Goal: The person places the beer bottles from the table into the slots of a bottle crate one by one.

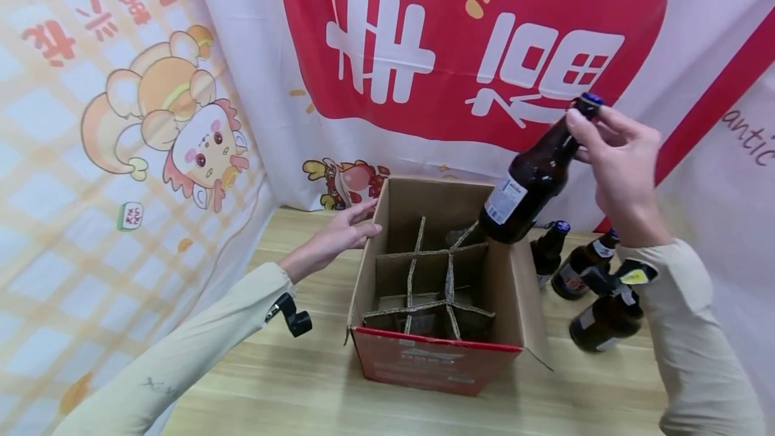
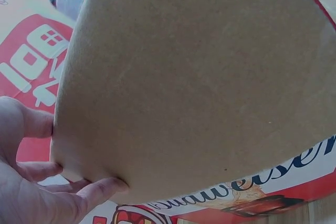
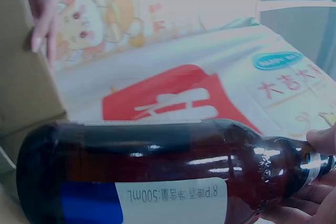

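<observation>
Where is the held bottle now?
In the head view, the bottle is right of centre, near the right rim of the box, in the right hand.

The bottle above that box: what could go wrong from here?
The bottle is tilted and gripped only by its neck in the right hand, so it might slip. Lowered crookedly, it could catch the box's rim or crumple the cardboard dividers. The other bottles sit close beside the box, so a nudge might topple one.

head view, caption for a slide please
Right hand holds a tilted bottle by the neck near a divided cardboard box, left hand touching its side, three more bottles standing alongside.
</observation>
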Demonstrator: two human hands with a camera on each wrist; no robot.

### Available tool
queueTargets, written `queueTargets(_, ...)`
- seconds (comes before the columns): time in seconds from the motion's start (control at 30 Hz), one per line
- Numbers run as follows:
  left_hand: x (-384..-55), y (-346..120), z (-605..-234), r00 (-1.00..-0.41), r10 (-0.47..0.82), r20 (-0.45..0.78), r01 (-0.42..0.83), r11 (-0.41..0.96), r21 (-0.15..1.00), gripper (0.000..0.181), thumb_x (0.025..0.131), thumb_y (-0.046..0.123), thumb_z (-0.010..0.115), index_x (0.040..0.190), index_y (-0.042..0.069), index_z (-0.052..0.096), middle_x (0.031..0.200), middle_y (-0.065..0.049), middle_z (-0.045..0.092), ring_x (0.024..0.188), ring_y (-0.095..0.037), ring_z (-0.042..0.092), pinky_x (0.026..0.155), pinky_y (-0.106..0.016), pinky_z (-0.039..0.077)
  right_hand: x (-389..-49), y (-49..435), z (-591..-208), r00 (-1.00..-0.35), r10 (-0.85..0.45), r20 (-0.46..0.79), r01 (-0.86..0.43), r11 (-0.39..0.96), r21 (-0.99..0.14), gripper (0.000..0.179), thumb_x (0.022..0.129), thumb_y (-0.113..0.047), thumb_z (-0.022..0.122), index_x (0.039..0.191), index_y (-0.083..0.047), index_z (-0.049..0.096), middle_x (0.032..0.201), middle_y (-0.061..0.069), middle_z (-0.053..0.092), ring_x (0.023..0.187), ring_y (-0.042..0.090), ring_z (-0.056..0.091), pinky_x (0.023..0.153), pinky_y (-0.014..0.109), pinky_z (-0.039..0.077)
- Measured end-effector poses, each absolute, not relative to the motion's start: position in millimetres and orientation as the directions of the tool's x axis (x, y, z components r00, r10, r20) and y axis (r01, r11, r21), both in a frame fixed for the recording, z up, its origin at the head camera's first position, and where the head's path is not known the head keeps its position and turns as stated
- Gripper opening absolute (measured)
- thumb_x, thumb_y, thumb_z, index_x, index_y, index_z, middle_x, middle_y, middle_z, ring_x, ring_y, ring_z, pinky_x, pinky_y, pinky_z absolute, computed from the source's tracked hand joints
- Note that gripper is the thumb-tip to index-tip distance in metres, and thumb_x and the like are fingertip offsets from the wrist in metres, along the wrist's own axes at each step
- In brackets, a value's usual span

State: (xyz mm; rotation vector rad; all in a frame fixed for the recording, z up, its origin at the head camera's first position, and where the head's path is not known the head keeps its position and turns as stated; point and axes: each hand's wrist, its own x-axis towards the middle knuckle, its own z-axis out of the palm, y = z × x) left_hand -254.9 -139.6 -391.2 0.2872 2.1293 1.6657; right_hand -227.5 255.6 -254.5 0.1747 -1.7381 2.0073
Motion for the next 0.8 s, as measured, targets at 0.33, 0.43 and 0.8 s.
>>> queueTargets(0.33,-256.3,-139.8,-394.3,-0.898,0.398,-0.185,-0.080,0.265,0.961,0.075,0.104,0.017,0.061,0.168,0.014,0.023,0.172,-0.018,0.025,0.148,-0.042,0.043,0.117,-0.058,0.044,-255.2,210.9,-264.2,-0.875,0.178,0.449,-0.389,0.291,-0.874,0.045,0.096,-0.033,0.077,0.136,-0.014,0.072,0.123,0.004,0.077,0.101,0.012,0.074,0.084,0.017,0.060)
queueTargets(0.43,-256.7,-139.5,-394.8,-0.897,0.402,-0.183,-0.079,0.263,0.961,0.075,0.104,0.018,0.061,0.168,0.013,0.022,0.172,-0.018,0.025,0.148,-0.042,0.042,0.118,-0.058,0.043,-264.5,197.6,-269.8,-0.884,0.138,0.447,-0.371,0.375,-0.850,0.046,0.096,-0.038,0.077,0.135,-0.015,0.071,0.124,0.007,0.077,0.104,0.012,0.075,0.088,0.019,0.061)
queueTargets(0.8,-256.6,-138.9,-395.6,-0.897,0.404,-0.182,-0.080,0.255,0.964,0.074,0.104,0.018,0.061,0.168,0.015,0.024,0.172,-0.016,0.024,0.150,-0.041,0.040,0.119,-0.058,0.042,-290.5,157.5,-293.6,-0.908,0.042,0.416,-0.348,0.476,-0.808,0.052,0.096,-0.042,0.075,0.130,-0.003,0.068,0.119,0.015,0.077,0.101,0.024,0.074,0.087,0.026,0.062)
